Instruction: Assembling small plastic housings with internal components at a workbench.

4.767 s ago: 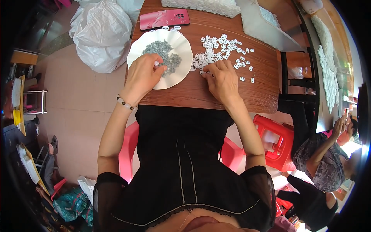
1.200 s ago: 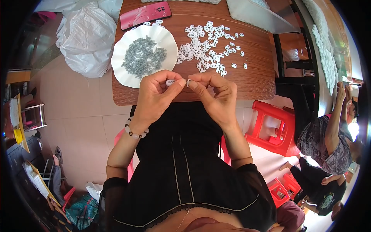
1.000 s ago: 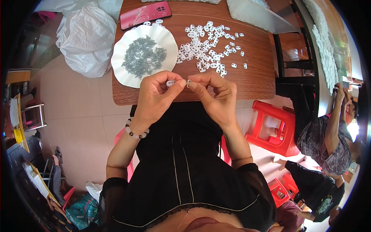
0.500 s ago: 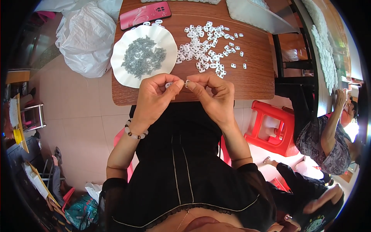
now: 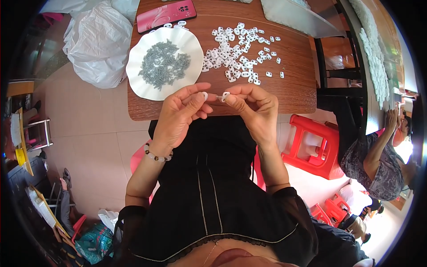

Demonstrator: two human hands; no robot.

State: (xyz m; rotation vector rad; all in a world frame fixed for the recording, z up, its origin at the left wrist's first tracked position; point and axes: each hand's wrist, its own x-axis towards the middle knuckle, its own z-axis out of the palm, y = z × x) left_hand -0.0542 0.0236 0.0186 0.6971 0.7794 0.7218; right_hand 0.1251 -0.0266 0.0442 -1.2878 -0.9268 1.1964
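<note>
Just over the table's near edge, my left hand (image 5: 181, 111) pinches a small white plastic piece (image 5: 205, 95) between thumb and index finger; its other fingers are loosely curled. Facing it, my right hand (image 5: 254, 107) grips another white plastic piece (image 5: 224, 96). A thin metal pin or spring (image 5: 219, 97) sticks out of that one toward my left hand, and a gap shows between the two pieces. Beyond my left hand stands a white wavy-rimmed plate (image 5: 134, 84) with many small, slim grey metal parts (image 5: 163, 64). Loose white two-holed plastic pieces (image 5: 229, 55) lie spread past my right hand.
A pink phone (image 5: 165, 15) lies at the back left of the brown wooden table (image 5: 293, 95). A white plastic bag (image 5: 98, 46) stands left of it, a red stool (image 5: 311, 149) on the right. Other people, one in a patterned shirt (image 5: 371, 155), sit at the right.
My hands have drawn apart, the right one moving a little rightward. The metal pin or spring now shows between them. My left fingers have loosened and spread slightly.
</note>
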